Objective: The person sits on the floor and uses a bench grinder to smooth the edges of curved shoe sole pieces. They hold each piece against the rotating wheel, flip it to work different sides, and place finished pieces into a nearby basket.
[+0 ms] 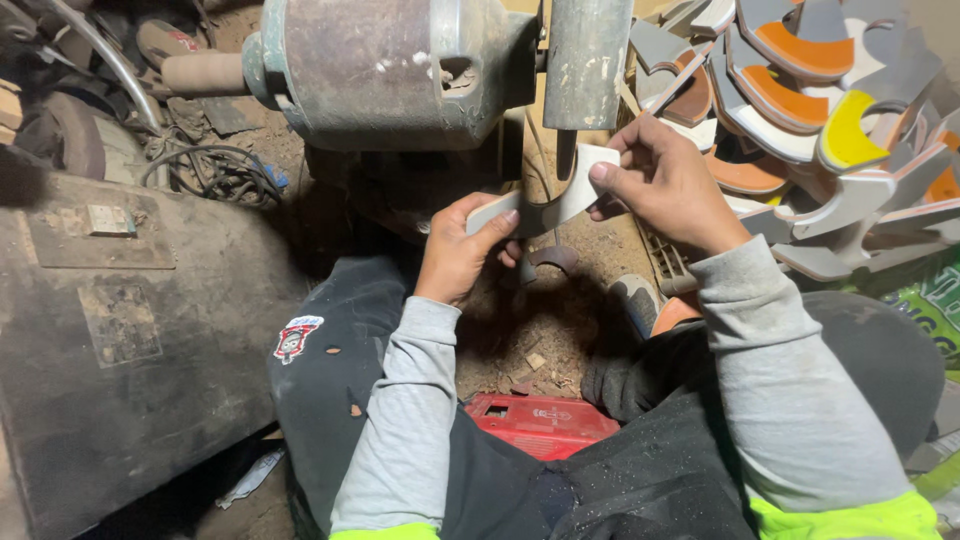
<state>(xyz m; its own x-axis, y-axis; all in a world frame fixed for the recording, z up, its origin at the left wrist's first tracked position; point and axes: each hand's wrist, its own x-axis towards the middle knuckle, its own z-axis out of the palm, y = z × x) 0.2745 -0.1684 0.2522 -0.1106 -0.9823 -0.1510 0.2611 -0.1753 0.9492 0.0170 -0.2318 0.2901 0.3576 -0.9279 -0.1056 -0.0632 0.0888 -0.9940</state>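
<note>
Left hand (pixel 455 250) and right hand (pixel 665 185) each pinch one end of a curved grey sole piece (pixel 545 205), frame centre. Both grips closed on it. Grinder motor (pixel 390 70) directly above; pile of cut pieces (pixel 820 120) upper right.

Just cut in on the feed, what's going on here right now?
A seated person holds a curved, light-coloured cut-out piece with both hands: the left hand grips its left end, the right hand its upper right end. They hold it just below a worn grey motor with a vertical sanding drum. A pile of similar pieces, some orange or yellow, lies on the right.
</note>
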